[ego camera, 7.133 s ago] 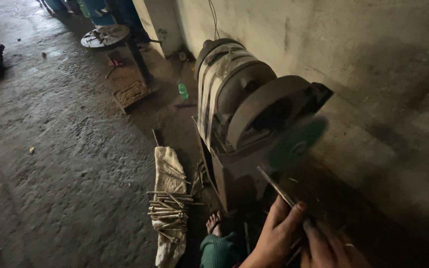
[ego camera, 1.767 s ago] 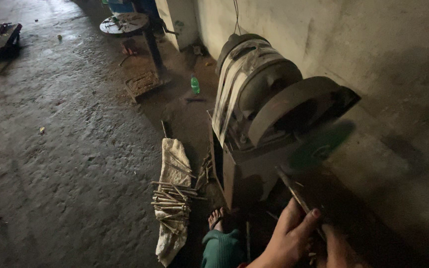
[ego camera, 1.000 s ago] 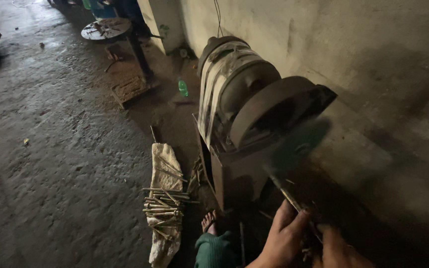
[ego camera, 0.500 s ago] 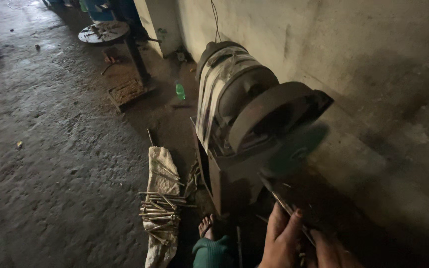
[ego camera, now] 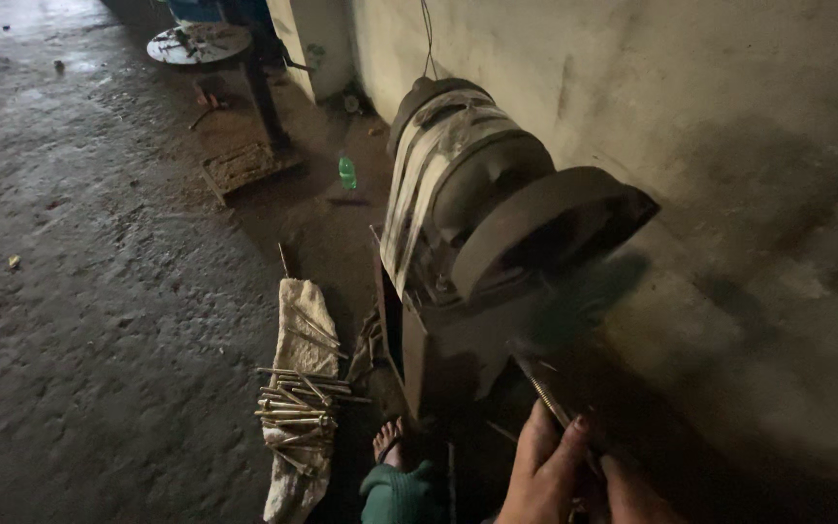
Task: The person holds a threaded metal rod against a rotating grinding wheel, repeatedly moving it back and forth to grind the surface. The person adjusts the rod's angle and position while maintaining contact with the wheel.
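left hand and right hand sit together, clamped on a threaded metal rod presented to the spinning green grinding wheel. risk: fingers close to the wheel; a snag could kick the rod; bare foot exposed.

One grinding machine, two hands, left hand and right hand, one threaded rod, one green bottle, one white sack, one heap of rods, too many to count, one round stand

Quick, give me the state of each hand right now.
Left hand: closed on a thin threaded metal rod.
Right hand: mostly out of frame; grip cannot be told.
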